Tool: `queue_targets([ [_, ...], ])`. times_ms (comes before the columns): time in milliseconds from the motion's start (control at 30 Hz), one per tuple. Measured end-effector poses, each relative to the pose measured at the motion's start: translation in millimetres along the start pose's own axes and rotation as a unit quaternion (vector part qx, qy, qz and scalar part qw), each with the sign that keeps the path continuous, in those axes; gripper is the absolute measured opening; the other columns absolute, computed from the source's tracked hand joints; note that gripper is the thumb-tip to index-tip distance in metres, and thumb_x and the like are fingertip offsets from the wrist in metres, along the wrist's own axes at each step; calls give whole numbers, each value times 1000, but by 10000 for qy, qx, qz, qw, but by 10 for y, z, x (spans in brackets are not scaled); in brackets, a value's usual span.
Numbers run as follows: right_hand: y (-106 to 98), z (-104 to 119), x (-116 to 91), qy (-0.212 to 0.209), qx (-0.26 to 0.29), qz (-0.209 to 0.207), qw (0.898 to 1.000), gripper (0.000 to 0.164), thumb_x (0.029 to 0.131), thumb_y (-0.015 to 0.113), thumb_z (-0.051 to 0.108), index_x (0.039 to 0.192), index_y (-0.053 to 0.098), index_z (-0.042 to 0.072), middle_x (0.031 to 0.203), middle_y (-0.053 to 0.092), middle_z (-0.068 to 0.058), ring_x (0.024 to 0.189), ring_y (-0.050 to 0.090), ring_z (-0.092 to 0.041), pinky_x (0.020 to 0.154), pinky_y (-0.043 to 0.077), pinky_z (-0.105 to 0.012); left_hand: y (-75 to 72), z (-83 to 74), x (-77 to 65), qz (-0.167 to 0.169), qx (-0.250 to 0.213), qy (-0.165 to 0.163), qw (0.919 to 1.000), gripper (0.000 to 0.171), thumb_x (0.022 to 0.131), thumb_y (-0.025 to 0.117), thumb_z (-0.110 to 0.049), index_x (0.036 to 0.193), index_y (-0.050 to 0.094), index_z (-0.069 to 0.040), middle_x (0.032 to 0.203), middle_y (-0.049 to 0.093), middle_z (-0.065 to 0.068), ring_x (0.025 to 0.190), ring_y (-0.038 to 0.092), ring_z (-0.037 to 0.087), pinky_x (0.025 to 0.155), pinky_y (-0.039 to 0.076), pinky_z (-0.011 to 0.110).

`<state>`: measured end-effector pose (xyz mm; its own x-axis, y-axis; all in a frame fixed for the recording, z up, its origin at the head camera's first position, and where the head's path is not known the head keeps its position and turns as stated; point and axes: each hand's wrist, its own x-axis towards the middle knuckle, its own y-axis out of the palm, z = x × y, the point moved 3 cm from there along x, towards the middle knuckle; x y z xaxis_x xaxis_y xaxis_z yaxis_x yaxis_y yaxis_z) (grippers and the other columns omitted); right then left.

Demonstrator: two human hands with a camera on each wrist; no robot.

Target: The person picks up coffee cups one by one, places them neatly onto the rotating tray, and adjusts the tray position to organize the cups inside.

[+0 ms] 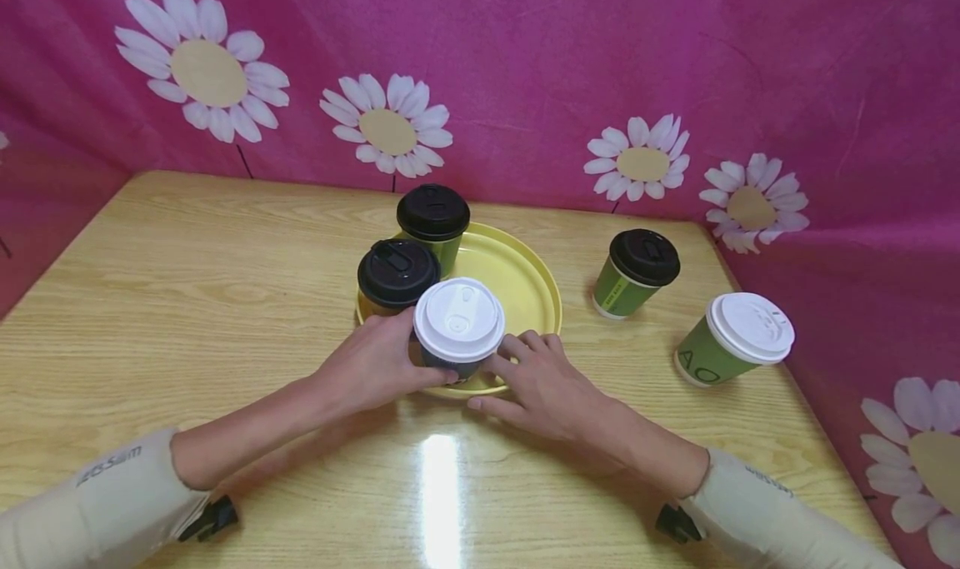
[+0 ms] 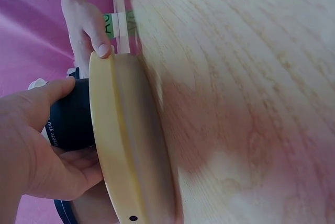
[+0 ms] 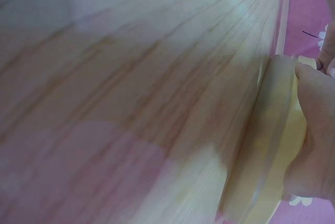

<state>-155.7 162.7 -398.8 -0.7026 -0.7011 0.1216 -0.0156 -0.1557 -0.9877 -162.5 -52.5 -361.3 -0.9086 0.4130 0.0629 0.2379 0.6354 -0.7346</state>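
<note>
A dark paper cup with a white lid (image 1: 459, 323) stands over the front of a round yellow tray (image 1: 543, 290). My left hand (image 1: 375, 361) grips this cup from the left; in the left wrist view its thumb and fingers wrap the dark wall (image 2: 73, 116). My right hand (image 1: 543, 386) holds the tray's front right rim, thumb outside and fingers over the inside, close beside the cup. Two black-lidded cups share the tray: one brownish cup (image 1: 397, 276) just behind my left hand, one green cup (image 1: 435, 219) at the back.
Right of the tray, a green cup with a black lid (image 1: 633, 277) stands on the wooden table (image 1: 225, 269). Nearer the right edge is a green cup with a white lid (image 1: 727, 344). Pink cloth with daisies (image 1: 525, 77) hangs behind and along the sides.
</note>
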Motion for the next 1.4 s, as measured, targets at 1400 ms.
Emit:
queue_targets([
  [1400,-11,0,6,98,60,121,9999,46,93,54,63,108,67,21,114,58,0,105,50,-26,90,37,-44,-214,-8,-220,-36,191,-168,9997,60,81,84,-19,132,58,-2,115,70,12,103,67,25,86,56,42],
])
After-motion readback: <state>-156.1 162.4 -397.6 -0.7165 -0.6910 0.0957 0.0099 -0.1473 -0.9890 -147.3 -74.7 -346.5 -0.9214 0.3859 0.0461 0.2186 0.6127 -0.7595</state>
